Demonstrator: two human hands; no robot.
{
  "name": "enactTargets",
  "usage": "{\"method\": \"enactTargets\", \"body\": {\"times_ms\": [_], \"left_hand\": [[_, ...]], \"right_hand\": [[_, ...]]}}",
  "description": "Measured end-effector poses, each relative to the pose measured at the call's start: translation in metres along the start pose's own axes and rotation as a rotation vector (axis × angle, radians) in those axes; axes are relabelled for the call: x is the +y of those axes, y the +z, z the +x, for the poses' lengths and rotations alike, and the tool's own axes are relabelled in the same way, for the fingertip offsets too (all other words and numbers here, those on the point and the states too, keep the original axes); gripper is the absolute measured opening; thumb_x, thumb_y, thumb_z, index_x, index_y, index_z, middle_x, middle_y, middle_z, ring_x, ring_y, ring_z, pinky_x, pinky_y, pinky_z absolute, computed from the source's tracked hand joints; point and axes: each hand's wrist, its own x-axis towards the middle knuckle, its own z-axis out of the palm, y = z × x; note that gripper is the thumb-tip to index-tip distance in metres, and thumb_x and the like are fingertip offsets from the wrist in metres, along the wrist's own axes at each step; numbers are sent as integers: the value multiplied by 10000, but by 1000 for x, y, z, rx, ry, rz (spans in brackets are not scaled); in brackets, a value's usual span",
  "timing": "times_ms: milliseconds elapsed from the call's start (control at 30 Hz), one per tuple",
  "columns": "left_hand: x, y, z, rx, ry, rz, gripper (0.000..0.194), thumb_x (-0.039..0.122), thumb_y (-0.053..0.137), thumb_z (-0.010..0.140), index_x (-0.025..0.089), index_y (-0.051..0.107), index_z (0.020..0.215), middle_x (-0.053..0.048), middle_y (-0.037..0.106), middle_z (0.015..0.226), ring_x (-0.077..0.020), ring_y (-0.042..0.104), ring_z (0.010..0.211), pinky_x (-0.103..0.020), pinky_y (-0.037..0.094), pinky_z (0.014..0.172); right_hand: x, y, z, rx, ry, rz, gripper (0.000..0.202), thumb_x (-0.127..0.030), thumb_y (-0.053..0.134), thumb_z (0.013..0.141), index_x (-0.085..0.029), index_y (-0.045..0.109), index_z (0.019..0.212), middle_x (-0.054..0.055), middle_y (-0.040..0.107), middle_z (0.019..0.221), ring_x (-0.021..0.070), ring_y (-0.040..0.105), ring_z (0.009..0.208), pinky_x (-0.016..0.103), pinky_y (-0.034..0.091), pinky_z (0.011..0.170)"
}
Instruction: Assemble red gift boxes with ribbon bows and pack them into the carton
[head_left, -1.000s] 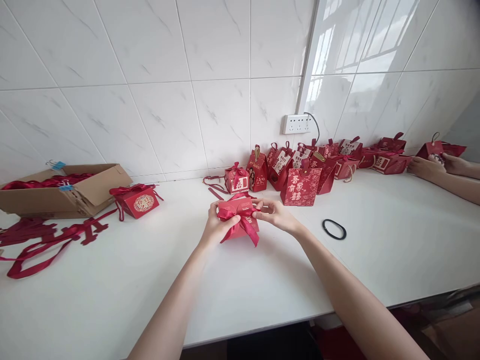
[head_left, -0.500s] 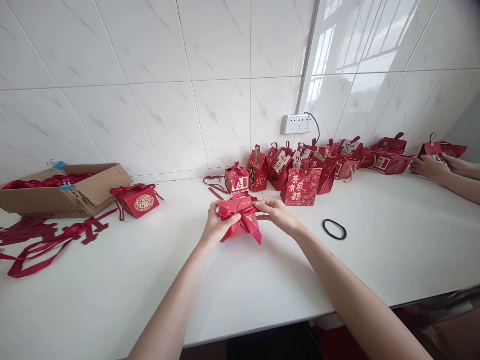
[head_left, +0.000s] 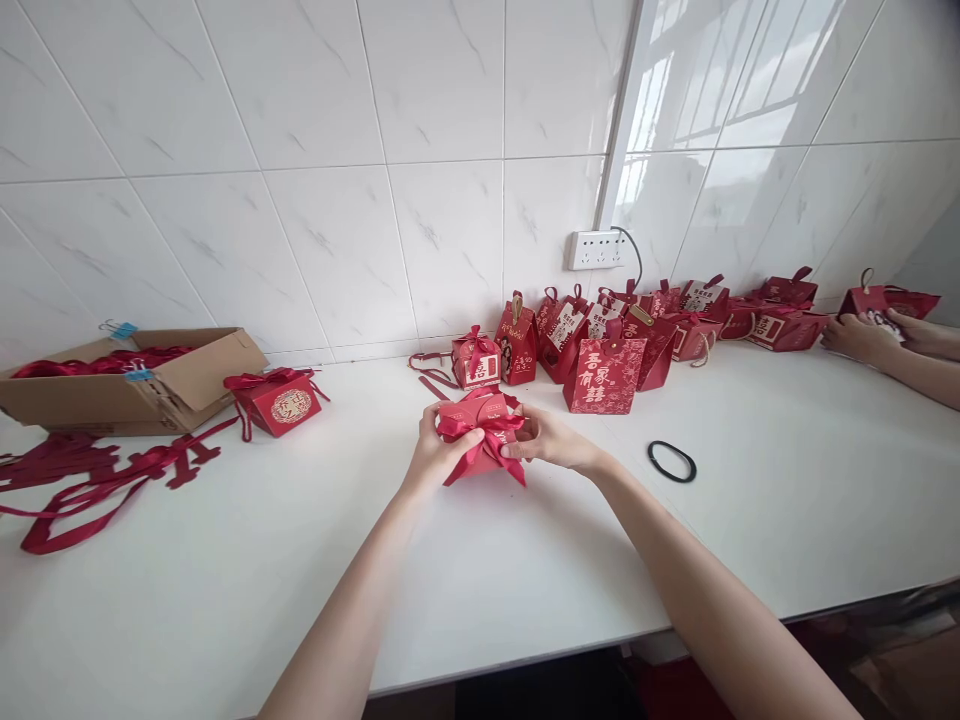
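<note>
Between my two hands, on the white table (head_left: 480, 570), sits a red gift box (head_left: 480, 408) with a red satin ribbon (head_left: 491, 433) tied in a bow on its front. My left hand (head_left: 439, 450) grips the box's left side, its thumb pressing on the knot. At the right side of the box, my right hand (head_left: 546, 438) is closed, with its thumb on the bow's right part and its fingers behind. How much of the ribbon or box those fingers hold is partly hidden. A small ribboned box (head_left: 478, 362) stands just behind.
A cardboard box (head_left: 172, 385) of red ribbon stands at left, with loose ribbons (head_left: 90, 520) before it and a ribboned box (head_left: 281, 405) beside it. Several red gift boxes (head_left: 606, 375) line the wall. A black ring (head_left: 672, 461) lies right. Another person's hands (head_left: 870, 338) hold a box.
My right hand has moved from the box's upper right edge down onto the right part of the bow, thumb now in front. My left hand stays on the knot.
</note>
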Motion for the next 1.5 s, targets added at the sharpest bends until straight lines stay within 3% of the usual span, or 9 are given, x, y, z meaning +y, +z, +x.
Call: {"method": "enactTargets", "body": {"times_ms": [400,633,767,1067,1200,1267,1333,1400,1500], "left_hand": [[6,2,-3,-9,-44,-18,556,336,775,606,233,456,1050,-56,590,1096,-198,600,998,-322,474,824],[2,1,-2,-38,-6,-39,568,379,771,620,233,470,1079,-63,592,1121,-199,600,997,-319,478,831],[-6,5,-1,-22,31,-142,500,531,598,767,271,449,1167,-54,568,1183,-186,584,1034,-297,479,829],[-11,9,0,38,97,-138,399,569,415,865,265,508,1106,-33,594,1140,-184,567,1054,-290,463,865],[-11,6,5,22,17,-175,442,612,441,831,256,527,1080,-39,599,1140,-192,568,1063,-290,469,857],[-9,3,6,11,-38,-190,471,622,487,797,243,529,1073,-52,613,1123,-201,594,1017,-299,485,818],[-5,0,6,-22,-87,-203,492,623,547,753,232,544,1052,-62,640,1078,-207,627,927,-307,504,747],[0,-3,5,-69,-149,-221,515,640,575,716,232,570,1031,-67,658,1048,-211,646,839,-306,510,662],[4,-9,2,-127,-237,-261,591,716,506,707,242,593,1049,-78,659,1058,-221,655,726,-322,499,560]], "right_hand": [[-7,-2,-6,-164,19,23,460,-360,768,635,-193,525,988,-34,541,716,111,495,623,252,401,556],[-1,-2,-4,-29,-25,93,421,-575,564,790,-169,518,686,-27,492,632,102,469,580,295,415,639],[5,2,1,47,-37,210,493,-578,617,742,-191,387,539,-53,393,546,92,399,519,285,371,589],[13,5,9,60,-31,345,453,-527,559,736,-198,383,478,-33,387,506,98,351,480,282,335,541],[8,-2,2,67,-84,310,323,-516,619,713,-202,552,753,13,559,787,155,522,704,320,444,686],[4,-3,-3,23,-157,207,565,-452,736,639,-261,508,1119,60,511,1206,216,507,1065,373,441,862],[1,-2,-7,-58,-194,66,942,-364,813,568,-325,292,1353,85,275,1452,251,316,1311,426,372,991],[0,0,-9,-89,-177,-29,1086,-321,830,551,-336,172,1414,102,196,1493,259,229,1369,453,327,1039],[-1,3,-13,16,-123,-34,1010,-331,818,576,-301,233,1399,118,314,1443,268,331,1319,459,339,1036]]}}
